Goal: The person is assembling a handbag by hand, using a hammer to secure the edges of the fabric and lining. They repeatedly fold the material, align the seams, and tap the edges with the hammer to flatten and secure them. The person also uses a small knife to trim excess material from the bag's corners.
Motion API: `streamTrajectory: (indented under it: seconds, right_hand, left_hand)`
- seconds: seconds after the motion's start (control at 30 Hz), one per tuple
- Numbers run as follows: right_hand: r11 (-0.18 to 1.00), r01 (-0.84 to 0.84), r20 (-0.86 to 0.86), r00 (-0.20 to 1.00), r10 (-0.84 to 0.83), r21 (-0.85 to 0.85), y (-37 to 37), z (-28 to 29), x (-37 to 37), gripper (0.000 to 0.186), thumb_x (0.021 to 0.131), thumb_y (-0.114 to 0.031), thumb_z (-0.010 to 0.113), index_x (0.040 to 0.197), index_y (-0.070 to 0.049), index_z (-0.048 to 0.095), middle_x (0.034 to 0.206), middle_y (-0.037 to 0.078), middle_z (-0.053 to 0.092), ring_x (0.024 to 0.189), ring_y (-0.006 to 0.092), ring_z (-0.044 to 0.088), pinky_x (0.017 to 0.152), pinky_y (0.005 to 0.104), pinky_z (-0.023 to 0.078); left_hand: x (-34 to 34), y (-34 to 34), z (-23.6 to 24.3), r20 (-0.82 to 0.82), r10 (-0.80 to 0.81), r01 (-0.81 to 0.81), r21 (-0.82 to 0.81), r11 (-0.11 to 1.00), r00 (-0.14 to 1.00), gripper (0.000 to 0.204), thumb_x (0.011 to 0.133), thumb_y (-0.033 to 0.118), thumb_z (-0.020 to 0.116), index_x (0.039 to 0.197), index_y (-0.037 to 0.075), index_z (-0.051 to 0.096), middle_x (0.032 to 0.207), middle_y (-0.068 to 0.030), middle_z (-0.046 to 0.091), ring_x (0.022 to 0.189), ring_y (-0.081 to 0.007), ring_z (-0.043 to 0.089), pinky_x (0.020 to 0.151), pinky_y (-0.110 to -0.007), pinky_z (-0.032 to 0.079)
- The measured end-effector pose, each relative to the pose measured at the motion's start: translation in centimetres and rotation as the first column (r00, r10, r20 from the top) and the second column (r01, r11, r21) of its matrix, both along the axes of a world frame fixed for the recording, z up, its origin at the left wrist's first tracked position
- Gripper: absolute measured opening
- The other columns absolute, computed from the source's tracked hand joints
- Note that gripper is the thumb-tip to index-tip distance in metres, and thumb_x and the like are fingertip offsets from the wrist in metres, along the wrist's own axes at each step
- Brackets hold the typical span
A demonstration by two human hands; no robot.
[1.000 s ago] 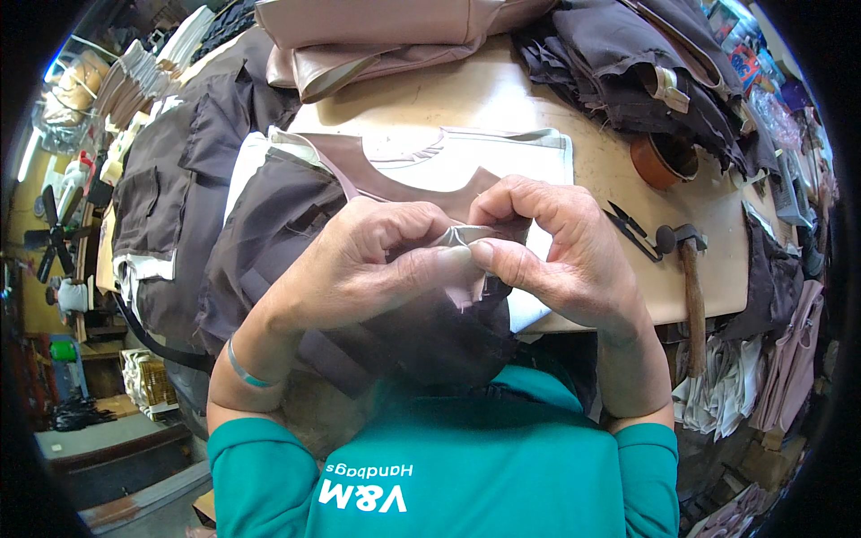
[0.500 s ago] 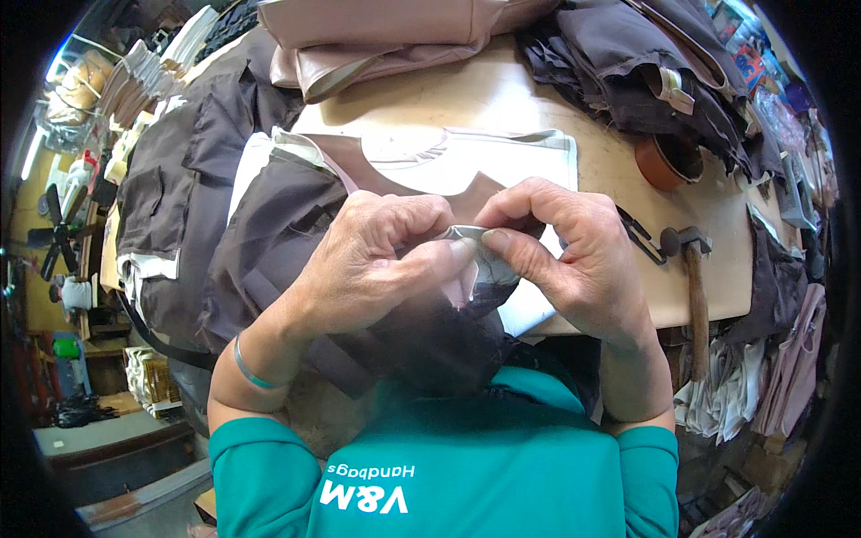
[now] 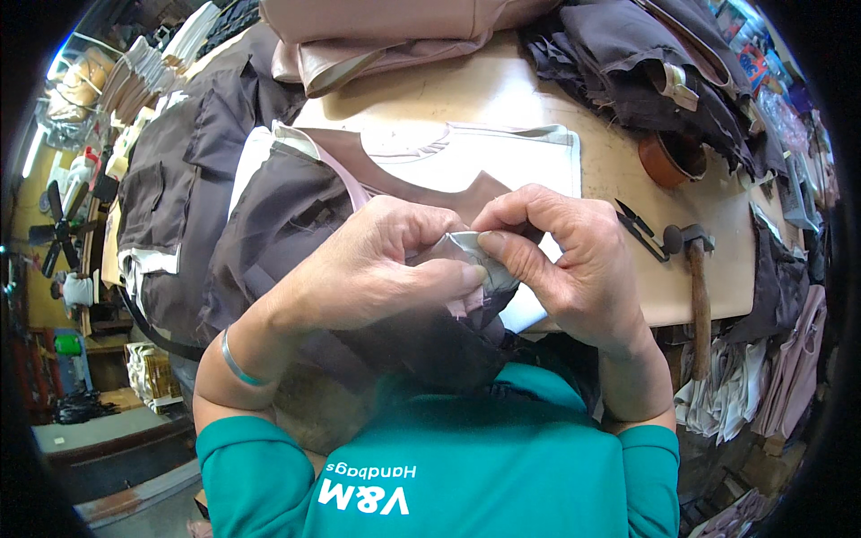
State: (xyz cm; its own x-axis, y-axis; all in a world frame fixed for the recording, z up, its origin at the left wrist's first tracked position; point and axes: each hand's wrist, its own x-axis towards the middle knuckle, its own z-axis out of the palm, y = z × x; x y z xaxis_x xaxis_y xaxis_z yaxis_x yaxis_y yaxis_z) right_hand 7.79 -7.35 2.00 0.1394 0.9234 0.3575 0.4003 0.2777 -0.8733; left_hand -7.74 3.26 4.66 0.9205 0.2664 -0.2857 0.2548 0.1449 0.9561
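Both my hands pinch the pale folded edge (image 3: 465,240) of an unfinished bag piece, over the front of the table. On its left, my left hand (image 3: 386,264) has thumb and bent fingers closed on the material, the thumb lying lower on its face. My right hand (image 3: 569,260) grips the top of the same edge between thumb and forefinger. Dark lining fabric (image 3: 278,211) spreads from the piece under my left wrist, with a pink strip (image 3: 341,170) along it. Behind lies a white-backed panel (image 3: 547,161) with a brown curved cut-out edge. My fingers hide part of the fold.
Right of my hand lie a hammer (image 3: 698,296) and a black pointed tool (image 3: 639,229). A brown ring-shaped roll (image 3: 668,161) sits behind them. Dark fabric pieces (image 3: 637,72) pile at the far right, and a pink bag (image 3: 377,36) stands at the back. More dark pieces (image 3: 161,206) cover the left.
My left thumb has slid down the pale edge, and more of the fold shows. My left forearm has shifted slightly left. The right hand keeps its pinch.
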Motion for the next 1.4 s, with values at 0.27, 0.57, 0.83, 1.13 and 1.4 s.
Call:
streamTrajectory:
  seconds: [0.27,0.57,0.83,1.13,1.4]
  right_hand:
    - [1.0,0.022,0.001,1.0,-0.022,-0.004,-0.1,-0.4,0.0,0.007,0.075,-0.001,0.061,0.081,0.001,0.06,0.07,0.015,0.06,0.061,0.0257,0.061,0.057,0.0306,0.047]
    - [0.997,0.058,0.054,0.997,-0.061,0.057,0.0,-1.1,-0.1,0.005,0.076,0.0,0.061,0.08,0.003,0.062,0.067,0.007,0.061,0.06,0.011,0.058,0.057,0.0225,0.046]
    - [0.991,-0.088,-0.011,0.996,0.087,-0.104,-0.3,-0.2,0.6,0.018,0.072,-0.009,0.063,0.087,0.002,0.061,0.075,0.016,0.062,0.068,0.0256,0.063,0.065,0.0322,0.048]
    - [0.966,-0.108,-0.212,0.976,0.058,-0.233,-0.1,0.0,0.3,0.018,0.071,-0.005,0.063,0.086,0.004,0.062,0.074,0.017,0.062,0.069,0.0245,0.064,0.065,0.0307,0.048]
    - [0.969,-0.096,-0.023,0.995,0.094,-0.229,0.0,0.0,0.2,0.018,0.071,-0.006,0.062,0.086,0.004,0.062,0.075,0.017,0.063,0.07,0.025,0.064,0.067,0.0315,0.049]
  left_hand:
    - [0.2,0.3,0.0,-0.077,-0.086,0.097,0.162,0.982,0.993,0.015,0.075,0.011,0.07,0.083,0.001,0.062,0.068,0.0018,0.059,0.061,-0.0046,0.054,0.057,-0.019,0.042]
    - [0.0,-0.2,-2.2,-0.049,-0.046,0.067,0.808,0.586,0.998,0.023,0.07,0.013,0.072,0.087,0.001,0.061,0.059,-0.0098,0.053,0.05,-0.0151,0.05,0.051,-0.025,0.039]
    - [-1.1,0.3,-0.1,-0.044,0.024,0.014,0.715,0.699,0.999,0.023,0.072,0.017,0.073,0.082,0.0,0.061,0.061,-0.0027,0.057,0.056,-0.0056,0.05,0.051,-0.023,0.04]
    - [-1.3,-0.2,0.2,0.132,-0.063,-0.128,0.989,0.075,0.989,0.011,0.073,0.01,0.067,0.081,0.004,0.063,0.066,-0.0095,0.059,0.055,-0.021,0.058,0.05,-0.027,0.043]
    - [-1.2,-0.5,1.9,-0.12,-0.169,0.118,0.993,-0.021,0.978,0.015,0.072,0.01,0.065,0.084,0.004,0.058,0.066,-0.0095,0.056,0.055,-0.0228,0.057,0.05,-0.034,0.044]
